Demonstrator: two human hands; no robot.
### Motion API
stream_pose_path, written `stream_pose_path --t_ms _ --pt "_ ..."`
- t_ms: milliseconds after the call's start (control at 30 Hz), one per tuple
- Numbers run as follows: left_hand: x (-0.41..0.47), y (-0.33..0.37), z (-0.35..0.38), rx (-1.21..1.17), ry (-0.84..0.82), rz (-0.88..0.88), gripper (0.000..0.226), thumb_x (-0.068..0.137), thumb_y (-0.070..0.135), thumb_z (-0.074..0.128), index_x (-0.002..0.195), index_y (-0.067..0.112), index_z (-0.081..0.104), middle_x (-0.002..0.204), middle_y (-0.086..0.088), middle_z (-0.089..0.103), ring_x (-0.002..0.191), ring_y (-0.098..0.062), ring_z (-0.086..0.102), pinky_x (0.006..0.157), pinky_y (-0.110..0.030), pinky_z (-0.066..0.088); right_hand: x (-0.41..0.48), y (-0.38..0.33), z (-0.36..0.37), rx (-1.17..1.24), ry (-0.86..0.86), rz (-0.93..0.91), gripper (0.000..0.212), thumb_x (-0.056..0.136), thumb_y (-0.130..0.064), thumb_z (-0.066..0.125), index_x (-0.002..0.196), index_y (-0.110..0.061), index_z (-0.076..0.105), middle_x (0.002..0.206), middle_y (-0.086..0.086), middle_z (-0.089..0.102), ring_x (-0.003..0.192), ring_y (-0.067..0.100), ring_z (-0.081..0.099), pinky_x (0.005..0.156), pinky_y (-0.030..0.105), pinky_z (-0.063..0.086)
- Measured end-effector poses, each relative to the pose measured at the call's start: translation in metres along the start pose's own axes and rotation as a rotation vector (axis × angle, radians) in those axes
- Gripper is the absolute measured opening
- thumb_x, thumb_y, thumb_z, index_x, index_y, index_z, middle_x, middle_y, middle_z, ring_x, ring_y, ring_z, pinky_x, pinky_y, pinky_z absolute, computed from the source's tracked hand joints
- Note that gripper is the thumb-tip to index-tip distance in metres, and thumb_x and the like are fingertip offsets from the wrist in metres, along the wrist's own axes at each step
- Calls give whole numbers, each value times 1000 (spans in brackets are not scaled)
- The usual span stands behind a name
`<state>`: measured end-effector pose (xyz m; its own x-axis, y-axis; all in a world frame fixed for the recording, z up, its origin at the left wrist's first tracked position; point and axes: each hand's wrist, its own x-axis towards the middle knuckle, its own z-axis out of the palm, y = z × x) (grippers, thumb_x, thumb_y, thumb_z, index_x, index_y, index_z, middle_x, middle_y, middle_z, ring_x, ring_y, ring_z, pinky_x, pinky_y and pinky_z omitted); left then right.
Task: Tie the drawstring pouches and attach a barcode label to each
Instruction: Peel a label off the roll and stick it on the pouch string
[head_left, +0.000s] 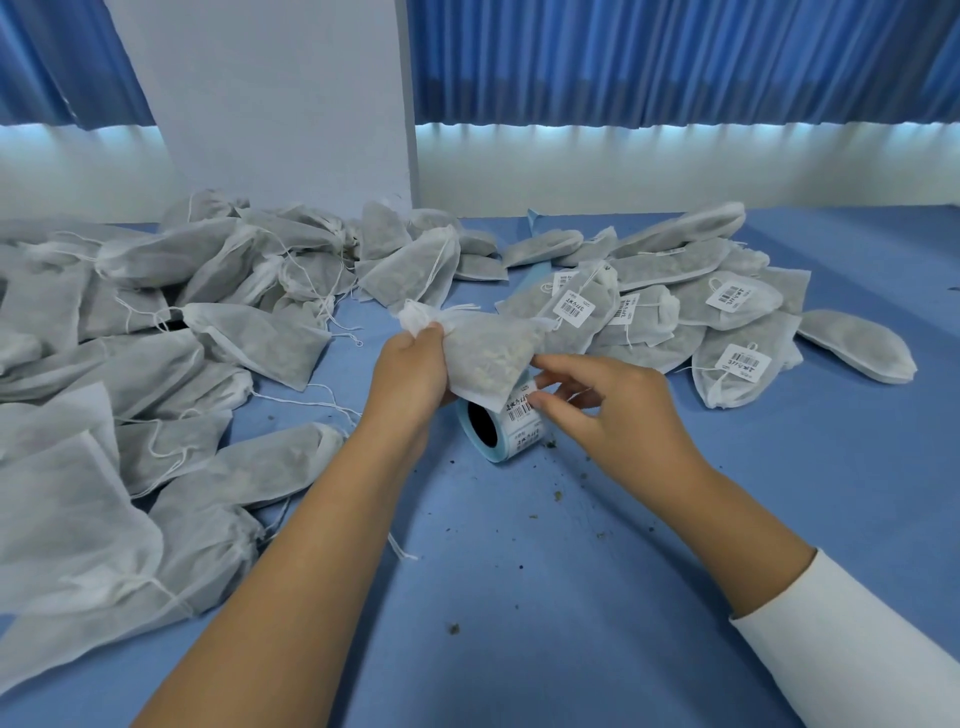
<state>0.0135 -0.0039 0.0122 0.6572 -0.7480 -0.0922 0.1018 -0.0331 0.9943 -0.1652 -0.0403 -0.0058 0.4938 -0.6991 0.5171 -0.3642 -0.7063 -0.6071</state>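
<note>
Grips a pouch (488, 348) with the left hand (410, 364), fingers curled round it just under the bunched top. Holds it up off the table (571, 571), tilted, with the top end up and to the left and the bottom corner down and to the right. Grey and lumpy inside, seen through the thin white cloth.

Right under that bottom corner, a roll (498, 431) of stickers lying on its side on the table, dark hole facing this way. Pinches a label (522, 402) with the right hand (597, 410), thumb below and first finger above, at the top of the roll and right at the pouch's corner. Cannot tell if the label is all the way off the roll. Other fingers of that hand loosely bent. A white sleeve (857, 639) on the right arm.

To the left, a big pile (156, 312) of plain pouches with loose strings, lying on top of each other and spreading close to the near edge. To the right, behind the right hand, a smaller heap (727, 312) of pouches, some showing white barcode stickers.

Small dark crumbs (454, 630) here and there on the blue table, near the roll and closer in. At the back, a white wall, a pale post (270, 93) and blue curtains (675, 62).
</note>
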Motion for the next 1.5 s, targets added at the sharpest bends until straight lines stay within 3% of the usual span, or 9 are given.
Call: stream_pose_path --t_ms 367,633,767,867,1033,1133,1267,1367,1500 --pt "3 -2 1 30 12 11 17 103 22 41 110 16 56 102 -2 65 89 -16 64 57 -23 53 -3 0 -1 -85 87 -122 16 83 -17 77 98 -14 78 84 0 75 73 10 69 75 25 55" --pt "5 -5 0 23 35 -38 15 103 21 41 110 14 53 96 -1 61 84 -15 62 44 -19 50 -4 0 5 -201 137 -272 4 83 -10 74 87 -11 76 82 0 73 72 16 67 62 36 57" --pt "5 -6 0 45 21 -45 17 103 21 41 97 14 56 94 -3 62 84 -19 63 52 -24 54 -2 -2 0 51 67 -168 6 82 -7 70 84 -12 68 96 -5 59 92 13 57 78 29 53" --pt "4 -8 2 103 -3 -45 23 102 20 41 84 17 55 97 -11 64 85 -27 63 67 -33 56 -2 -7 -5 259 48 -92 8 82 -7 60 80 -15 61 88 -7 58 85 9 57 77 19 48" --pt "-1 -9 3 115 -44 -61 22 102 21 42 86 19 56 102 -10 66 92 -25 66 78 -38 59 3 -12 -17 689 145 120 11 81 -9 55 75 -17 59 79 -11 63 77 5 60 69 16 48" --pt "-3 -4 1 164 -46 4 21 101 26 44 94 19 62 107 -5 68 100 -23 66 91 -42 56 9 -11 -23 923 244 280 19 86 -9 57 71 -19 62 88 5 66 77 15 63 63 22 51" --pt "-14 8 -1 140 -61 179 23 101 33 49 101 19 67 104 3 72 99 -15 67 81 -31 52 11 -10 -28 1113 262 335 15 94 -5 59 86 -17 61 98 7 67 84 19 63 71 28 55" --pt "-22 16 -2 65 -114 238 21 100 33 54 102 18 69 108 -3 73 104 -19 68 90 -37 54 11 -13 -30 1209 232 313 14 93 0 59 92 -15 60 94 5 69 88 19 66 77 32 56" --pt "-31 18 4 -7 -264 154 11 97 27 61 100 20 68 110 -12 72 106 -28 69 97 -52 53 10 -20 -28 1291 141 286 14 88 0 60 97 -10 58 96 11 68 98 26 68 86 44 57"
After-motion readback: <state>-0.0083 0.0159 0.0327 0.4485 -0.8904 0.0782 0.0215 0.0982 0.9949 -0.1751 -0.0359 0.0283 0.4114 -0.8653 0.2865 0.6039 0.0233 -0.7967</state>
